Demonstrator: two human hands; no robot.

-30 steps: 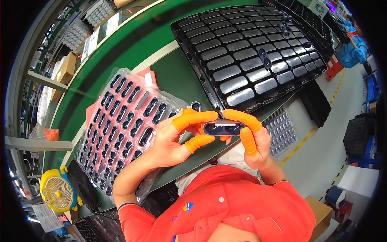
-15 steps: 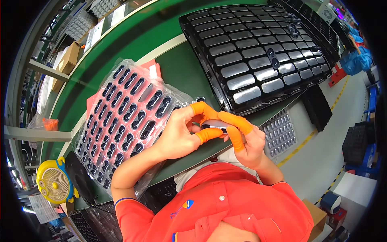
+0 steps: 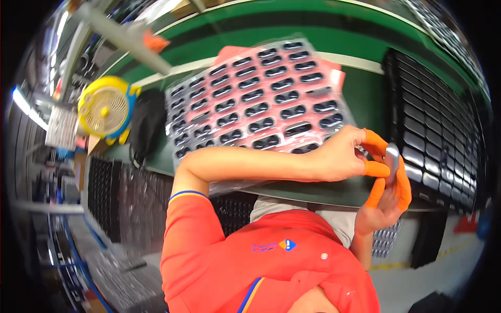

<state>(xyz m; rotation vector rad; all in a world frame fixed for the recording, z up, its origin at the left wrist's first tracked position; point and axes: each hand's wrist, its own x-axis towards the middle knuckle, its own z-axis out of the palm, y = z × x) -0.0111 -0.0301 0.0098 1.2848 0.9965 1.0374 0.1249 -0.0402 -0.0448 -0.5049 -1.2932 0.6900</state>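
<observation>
- Nearest you, your right hand [image 3: 383,206] is cupping the small silvery oblong part [image 3: 392,159] from below; its orange-capped fingers [image 3: 403,183] are closing around the part's lower end, so this hand is gripping it.
- Just above, your left hand [image 3: 344,156] is reaching across from the left; its capped thumb and fingertips [image 3: 377,168] are pinching the part's left edge, so both hands are holding the same piece, touching it from opposite sides.
- The part is standing nearly upright between the two grips, at the right of the scene over the near edge of the green bench [image 3: 365,99]; its long axis is running near to far, and your right hand is lying beneath it, the left beside it.
- Farther off and to the left, the clear blister tray on pink backing [image 3: 255,99] is lying with rows of dark oblong pockets; your left forearm is crossing its near edge.
- To the right, the black moulded tray [image 3: 438,141] is sitting just beyond the part; far left, a yellow fan [image 3: 104,107] is standing.
</observation>
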